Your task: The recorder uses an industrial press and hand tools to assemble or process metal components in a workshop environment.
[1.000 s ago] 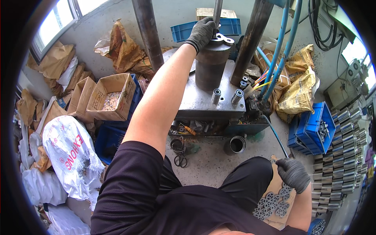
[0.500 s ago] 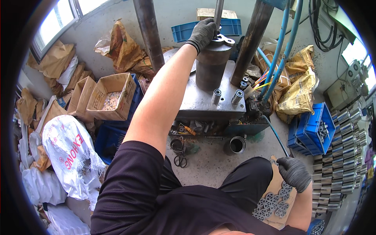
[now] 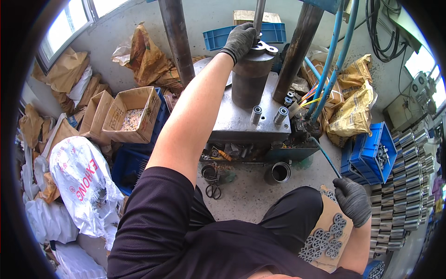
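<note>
In the head view, the left hand (image 3: pixel 240 43), in a dark grey glove, reached up to the foot of an upright steel rod (image 3: pixel 259 16). Its fingers were bent, but their far side was hidden, so I could not tell what they gripped. Just beside them, a flat metal link plate (image 3: pixel 268 47) with rounded ends lay on top of a dark cylindrical steel block (image 3: pixel 251 83), its near end jutting past the edge. The block stood on a steel press bed (image 3: pixel 223 124) between two thick columns, in front of which stood two bushings (image 3: pixel 256 115).

The right hand (image 3: pixel 352 201), gloved likewise, was closed around the end of a slim blue lever (image 3: pixel 328 158) running down from the press.

Work at the press seemed to be mid-step: the link plate was in place on the block and not yet taken off. Beside the right knee, many spoked metal discs (image 3: pixel 317 234) lay grouped on a cardboard sheet (image 3: pixel 326 216); whether they were finished or waiting could not be told.
</note>
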The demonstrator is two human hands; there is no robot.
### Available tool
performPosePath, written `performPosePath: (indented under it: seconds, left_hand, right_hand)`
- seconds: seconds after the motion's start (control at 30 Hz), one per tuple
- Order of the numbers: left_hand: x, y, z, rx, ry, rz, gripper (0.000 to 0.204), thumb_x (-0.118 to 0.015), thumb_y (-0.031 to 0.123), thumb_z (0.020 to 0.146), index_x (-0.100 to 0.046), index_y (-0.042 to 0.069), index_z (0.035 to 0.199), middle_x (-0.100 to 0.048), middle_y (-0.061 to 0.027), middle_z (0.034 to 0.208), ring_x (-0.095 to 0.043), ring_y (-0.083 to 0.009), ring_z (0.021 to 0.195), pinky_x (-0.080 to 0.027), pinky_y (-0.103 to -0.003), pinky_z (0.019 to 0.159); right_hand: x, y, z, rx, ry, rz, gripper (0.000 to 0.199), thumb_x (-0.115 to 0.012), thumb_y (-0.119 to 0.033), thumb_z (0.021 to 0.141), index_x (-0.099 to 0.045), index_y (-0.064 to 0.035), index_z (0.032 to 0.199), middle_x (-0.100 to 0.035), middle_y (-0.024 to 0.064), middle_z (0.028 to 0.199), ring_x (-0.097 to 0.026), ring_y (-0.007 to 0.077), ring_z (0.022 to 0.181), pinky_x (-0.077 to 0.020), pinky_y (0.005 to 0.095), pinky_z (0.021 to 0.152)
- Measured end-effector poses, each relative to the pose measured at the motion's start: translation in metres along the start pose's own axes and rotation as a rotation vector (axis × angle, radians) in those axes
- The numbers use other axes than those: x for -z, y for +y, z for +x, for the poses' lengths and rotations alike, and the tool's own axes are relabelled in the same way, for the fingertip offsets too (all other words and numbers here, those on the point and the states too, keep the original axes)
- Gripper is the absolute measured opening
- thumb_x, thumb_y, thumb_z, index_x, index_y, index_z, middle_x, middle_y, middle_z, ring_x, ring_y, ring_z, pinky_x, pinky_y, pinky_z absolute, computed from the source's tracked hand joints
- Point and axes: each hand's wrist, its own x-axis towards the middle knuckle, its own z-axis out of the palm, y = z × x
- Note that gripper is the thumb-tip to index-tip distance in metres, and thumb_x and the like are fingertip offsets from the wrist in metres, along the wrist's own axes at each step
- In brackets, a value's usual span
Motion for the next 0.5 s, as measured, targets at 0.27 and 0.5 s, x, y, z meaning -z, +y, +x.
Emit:
performPosePath:
  seconds: [0.27,0.5]
  left_hand:
    - [0.001,0.005,-0.004,-0.022,-0.001,0.044,0.035,-0.051,0.018,0.093,-0.072,0.001,0.114,-0.07,-0.0096,0.084,-0.064,-0.0178,0.074,-0.055,-0.032,0.073]
    - [-0.003,-0.001,0.001,0.031,0.003,-0.114,0.033,-0.051,0.016,0.092,-0.072,0.001,0.112,-0.068,-0.0091,0.082,-0.063,-0.0168,0.07,-0.054,-0.031,0.071]
  right_hand:
    - [0.026,0.003,0.046,0.183,0.594,-0.188,0.015,-0.066,-0.005,0.096,-0.069,-0.0044,0.111,-0.069,0.0202,0.096,-0.068,0.0407,0.088,-0.0544,0.0485,0.078]
    - [0.09,0.03,0.178,0.213,0.871,-0.328,0.014,-0.063,-0.016,0.103,-0.07,-0.0073,0.113,-0.072,0.0217,0.095,-0.07,0.0424,0.087,-0.0556,0.049,0.076]
